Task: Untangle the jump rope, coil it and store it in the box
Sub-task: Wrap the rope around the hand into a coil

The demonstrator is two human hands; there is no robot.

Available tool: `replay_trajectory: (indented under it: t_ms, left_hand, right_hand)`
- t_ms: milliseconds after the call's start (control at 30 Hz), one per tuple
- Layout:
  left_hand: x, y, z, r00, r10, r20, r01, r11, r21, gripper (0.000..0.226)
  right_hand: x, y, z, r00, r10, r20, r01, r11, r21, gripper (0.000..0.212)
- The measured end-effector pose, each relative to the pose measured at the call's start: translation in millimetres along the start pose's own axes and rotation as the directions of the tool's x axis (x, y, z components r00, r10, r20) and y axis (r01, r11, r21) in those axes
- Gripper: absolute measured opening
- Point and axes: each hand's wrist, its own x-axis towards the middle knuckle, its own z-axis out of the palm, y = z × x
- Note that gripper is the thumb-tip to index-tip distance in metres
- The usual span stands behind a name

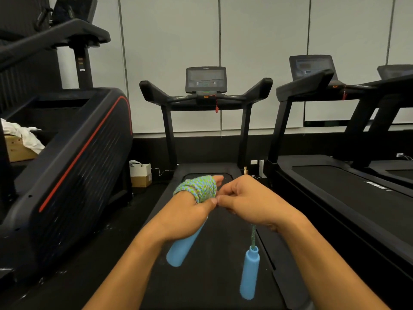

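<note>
The green and blue braided jump rope (200, 186) is wound in several turns around the fingers of my left hand (190, 211). One light blue foam handle (184, 248) sticks down and left from under that hand. My right hand (248, 201) is closed on the rope right beside the coil, its fingertips touching my left thumb. A short length of rope hangs from my right hand with the second blue handle (250, 272) dangling upright at its end. Both hands are over the treadmill belt. Which box is meant for storage cannot be told.
A black treadmill (205, 90) stands straight ahead, its belt under my hands. Another treadmill (335, 182) is on the right. A black machine with a red stripe (85, 153) fills the left. Small cardboard boxes (140, 175) sit by the wall, and a box with white cloth (19, 144) lies at far left.
</note>
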Motion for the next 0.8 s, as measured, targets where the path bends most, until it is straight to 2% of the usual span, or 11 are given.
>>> replay_trajectory:
  t_ms: [133, 200, 300, 367, 467, 533, 567, 633, 700, 800]
  left_hand:
    - [-1, -2, -1, 0.993, -0.076, 0.091, 0.073, 0.997, 0.036, 0.062]
    - [-3, -2, -3, 0.979, -0.115, 0.170, 0.118, 0.993, -0.005, 0.059]
    - [-8, 1, -9, 0.922, -0.165, 0.351, 0.226, 0.964, -0.141, 0.038]
    - [-11, 4, -10, 0.889, -0.144, 0.434, 0.227, 0.963, -0.146, 0.025]
    - [-12, 5, -5, 0.893, -0.076, 0.444, 0.247, 0.908, -0.340, 0.021]
    - [-10, 5, -4, 0.891, -0.044, 0.451, 0.305, 0.795, -0.524, 0.018]
    - [-9, 6, -6, 0.891, -0.017, 0.455, 0.324, 0.725, -0.608, 0.020]
    - [-9, 7, -10, 0.890, 0.043, 0.454, 0.332, 0.621, -0.710, 0.046]
    - [-10, 10, -11, 0.877, 0.121, 0.464, 0.318, 0.577, -0.752, 0.058]
    - [-11, 13, -10, 0.847, 0.216, 0.485, 0.296, 0.566, -0.769, 0.057]
  right_hand:
    - [-4, 0, -5, 0.999, 0.001, 0.052, 0.000, 1.000, -0.024, 0.026]
    - [-5, 1, -10, 0.998, -0.004, 0.064, 0.008, 0.999, -0.050, 0.025]
    - [-7, 1, -18, 0.994, -0.036, 0.103, 0.045, 0.995, -0.084, 0.022]
    - [-9, -1, -25, 0.994, -0.060, 0.094, 0.066, 0.996, -0.060, 0.023]
    - [-13, -4, -35, 0.994, -0.108, 0.013, 0.108, 0.994, -0.019, 0.022]
    - [-15, -7, -37, 0.988, -0.144, -0.049, 0.146, 0.989, 0.038, 0.019]
    - [-15, -8, -36, 0.983, -0.166, -0.079, 0.172, 0.982, 0.081, 0.018]
    - [-14, -11, -33, 0.969, -0.200, -0.148, 0.224, 0.960, 0.168, 0.014]
    - [-13, -12, -31, 0.961, -0.196, -0.197, 0.243, 0.937, 0.252, 0.010]
    - [-14, -11, -32, 0.970, -0.162, -0.182, 0.215, 0.919, 0.331, 0.010]
